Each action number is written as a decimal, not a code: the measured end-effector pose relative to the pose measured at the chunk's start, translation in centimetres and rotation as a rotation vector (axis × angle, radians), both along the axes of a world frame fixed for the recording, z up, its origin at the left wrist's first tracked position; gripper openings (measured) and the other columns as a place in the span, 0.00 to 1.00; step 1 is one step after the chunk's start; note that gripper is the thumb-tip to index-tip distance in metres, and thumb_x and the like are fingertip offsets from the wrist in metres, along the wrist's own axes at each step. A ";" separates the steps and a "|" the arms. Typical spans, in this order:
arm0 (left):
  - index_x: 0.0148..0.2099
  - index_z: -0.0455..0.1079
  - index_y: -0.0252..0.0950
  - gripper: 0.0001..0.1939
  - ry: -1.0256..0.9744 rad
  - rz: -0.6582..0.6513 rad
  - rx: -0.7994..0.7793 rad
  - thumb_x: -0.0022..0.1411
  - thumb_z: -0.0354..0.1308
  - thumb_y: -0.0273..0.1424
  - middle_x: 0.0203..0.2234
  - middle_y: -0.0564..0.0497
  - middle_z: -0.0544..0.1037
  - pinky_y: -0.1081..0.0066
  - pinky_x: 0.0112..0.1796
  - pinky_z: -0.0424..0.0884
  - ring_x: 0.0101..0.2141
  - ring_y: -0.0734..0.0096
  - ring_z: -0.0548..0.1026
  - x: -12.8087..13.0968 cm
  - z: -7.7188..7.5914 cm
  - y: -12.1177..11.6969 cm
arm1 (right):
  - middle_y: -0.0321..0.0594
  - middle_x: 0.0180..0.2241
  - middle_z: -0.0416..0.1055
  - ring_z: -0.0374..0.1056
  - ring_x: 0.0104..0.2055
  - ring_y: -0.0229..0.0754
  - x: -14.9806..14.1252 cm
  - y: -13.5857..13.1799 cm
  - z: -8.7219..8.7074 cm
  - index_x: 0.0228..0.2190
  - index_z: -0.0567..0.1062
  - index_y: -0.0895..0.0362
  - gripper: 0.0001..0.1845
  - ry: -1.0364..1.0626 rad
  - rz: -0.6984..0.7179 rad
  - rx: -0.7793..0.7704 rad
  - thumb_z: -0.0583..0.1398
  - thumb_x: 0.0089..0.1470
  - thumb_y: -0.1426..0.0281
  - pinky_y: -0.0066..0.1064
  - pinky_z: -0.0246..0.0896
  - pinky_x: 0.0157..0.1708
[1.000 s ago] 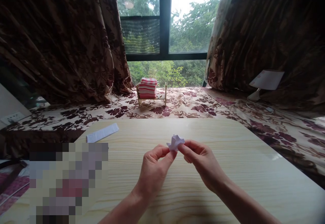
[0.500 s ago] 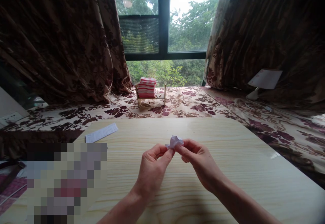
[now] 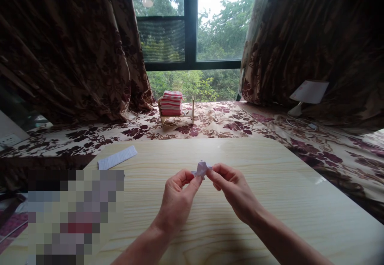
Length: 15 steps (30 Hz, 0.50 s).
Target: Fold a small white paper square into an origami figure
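Between my two hands, above the pale wood-grain table (image 3: 240, 201), is a small piece of folded white paper (image 3: 202, 169) with creased facets and points sticking out to the sides. My left hand (image 3: 180, 193) pinches its left and lower part between thumb and fingers. On the other side, my right hand (image 3: 232, 189) grips the right point with thumb and index finger, the other fingers curled below. The paper's underside and the far fingertips are hidden.
A flat strip of folded, lined paper (image 3: 117, 157) lies at the table's far left. Pixelation hides an area at lower left. Beyond the table, a small wooden rack (image 3: 192, 117) holds folded red-and-white cloths (image 3: 171, 104); a white lamp (image 3: 309, 92) stands at right on the floral cloth.
The folded paper has turned a little, so its pointed face and right tip show more. My right fingers have shifted to the right tip. The whole view has moved slightly.
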<state>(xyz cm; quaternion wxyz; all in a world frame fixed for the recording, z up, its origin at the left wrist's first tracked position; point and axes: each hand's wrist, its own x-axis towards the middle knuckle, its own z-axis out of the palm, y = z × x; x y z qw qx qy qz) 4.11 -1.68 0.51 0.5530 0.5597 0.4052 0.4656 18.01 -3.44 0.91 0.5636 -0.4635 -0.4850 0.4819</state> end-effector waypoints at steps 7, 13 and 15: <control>0.27 0.69 0.33 0.11 0.026 0.010 -0.015 0.54 0.59 0.36 0.22 0.53 0.70 0.72 0.34 0.62 0.29 0.73 0.66 0.0 0.1 0.1 | 0.30 0.18 0.56 0.49 0.22 0.32 0.2 0.1 -0.1 0.22 0.71 0.59 0.15 -0.099 -0.023 0.015 0.59 0.51 0.61 0.26 0.45 0.22; 0.22 0.63 0.34 0.12 0.325 0.110 0.186 0.55 0.57 0.32 0.19 0.55 0.65 0.73 0.28 0.59 0.24 0.74 0.63 -0.4 0.4 0.4 | 0.37 0.27 0.66 0.61 0.27 0.37 2.0 0.6 -0.1 0.32 0.75 0.57 0.12 -0.528 -0.207 0.248 0.54 0.56 0.65 0.30 0.57 0.28; 0.22 0.63 0.35 0.11 0.443 0.131 0.345 0.56 0.55 0.29 0.20 0.54 0.66 0.72 0.30 0.60 0.26 0.72 0.65 -0.5 0.5 0.3 | 0.42 0.37 0.67 0.64 0.36 0.41 2.3 0.6 0.1 0.38 0.74 0.55 0.10 -0.632 -0.233 0.446 0.55 0.55 0.69 0.33 0.61 0.36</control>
